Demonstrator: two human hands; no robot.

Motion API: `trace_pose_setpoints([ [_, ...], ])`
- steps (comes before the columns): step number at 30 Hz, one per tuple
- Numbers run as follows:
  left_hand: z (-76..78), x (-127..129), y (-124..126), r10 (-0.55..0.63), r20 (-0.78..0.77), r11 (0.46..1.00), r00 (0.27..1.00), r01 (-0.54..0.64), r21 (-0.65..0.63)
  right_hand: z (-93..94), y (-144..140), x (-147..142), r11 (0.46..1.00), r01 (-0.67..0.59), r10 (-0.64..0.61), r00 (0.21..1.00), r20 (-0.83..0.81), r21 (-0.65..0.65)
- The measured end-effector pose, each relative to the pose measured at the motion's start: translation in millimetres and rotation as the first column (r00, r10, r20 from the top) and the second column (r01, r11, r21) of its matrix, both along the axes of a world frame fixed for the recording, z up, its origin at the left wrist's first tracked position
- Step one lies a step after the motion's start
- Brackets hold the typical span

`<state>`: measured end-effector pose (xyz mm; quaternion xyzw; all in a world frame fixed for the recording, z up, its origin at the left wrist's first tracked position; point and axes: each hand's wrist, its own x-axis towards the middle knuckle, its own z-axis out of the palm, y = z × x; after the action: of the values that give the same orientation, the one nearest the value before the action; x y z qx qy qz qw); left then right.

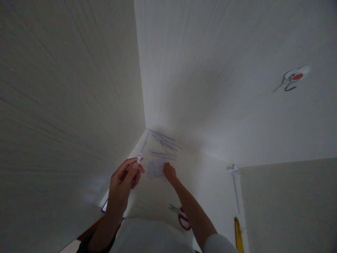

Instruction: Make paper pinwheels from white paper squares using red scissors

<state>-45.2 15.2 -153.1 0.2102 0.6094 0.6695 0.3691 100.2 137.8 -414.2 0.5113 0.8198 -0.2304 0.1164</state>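
Paper strip: small white piece, pinched at tips of left hand's fingers, held up off the desk, just left of the paper squares.
Left hand: raised above desk, thumb + forefinger closed on paper strip; other fingers curled loosely below. Forearm comes up from lower left, dark sleeve at bottom edge.
Right hand: reaches fwd, rests on desk touching edge of paper squares; fingers bent down onto them. Can't tell if it grips or only presses. White sleeve at bottom of view.
Paper squares: two pale sheets, overlapping, flat on desk, betw. the two hands, under right hand's fingertips.
Thin strips: bunch of long narrow paper strips, fanned out at far corner of desk near wall; a second small bunch lies just nearer, above the squares.
Scissors: red handles, blades point left, flat on desk, partly under right forearm, well apart from the squares.
Desk: white surface, set in corner betw. two white walls.
Yellow object: long, at right edge of desk near bottom; what it is, can't tell.
White rod w/ bow-like top: lies along right edge of desk, above yellow object.
Wall hook: white w/ orange spot, on right wall, far from the hands.
Dark flat item: at left desk edge below left hand, mostly hidden.
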Motion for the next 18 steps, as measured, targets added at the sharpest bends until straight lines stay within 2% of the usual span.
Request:
trace_pose_setpoints([
  [4, -12.6, -5.4, -3.2, 0.057, -0.025, 0.998, 0.998, -0.057, -0.025, -3.2, -16.6, 29.7, 0.993, 0.115, -0.113, 0.992, 0.054, -0.033],
  [7, -35.4, -8.5, -2.2, 0.040, -0.050, 0.995, 0.998, -0.044, -0.085, -4.2, -24.6, 56.8, 0.980, 0.198, -0.194, 0.978, 0.082, -0.033],
  [9, -60.3, -8.1, 2.4, -0.012, -0.062, 0.987, 0.998, 0.002, -0.161, -4.1, -28.5, 72.5, 0.969, 0.244, -0.240, 0.966, 0.097, -0.033],
  [11, -91.9, -4.4, 9.6, -0.086, -0.059, 0.962, 0.995, 0.067, -0.266, -3.5, -31.8, 83.9, 0.959, 0.280, -0.275, 0.956, 0.106, -0.034],
  [15, -158.1, 11.9, 21.5, -0.206, -0.026, 0.867, 0.978, 0.170, -0.468, -2.0, -36.6, 93.9, 0.947, 0.317, -0.312, 0.945, 0.100, -0.041],
  [18, -194.4, 22.9, 22.4, -0.252, -0.059, 0.803, 0.966, 0.175, -0.569, -2.0, -38.3, 95.0, 0.944, 0.328, -0.324, 0.942, 0.083, -0.045],
])
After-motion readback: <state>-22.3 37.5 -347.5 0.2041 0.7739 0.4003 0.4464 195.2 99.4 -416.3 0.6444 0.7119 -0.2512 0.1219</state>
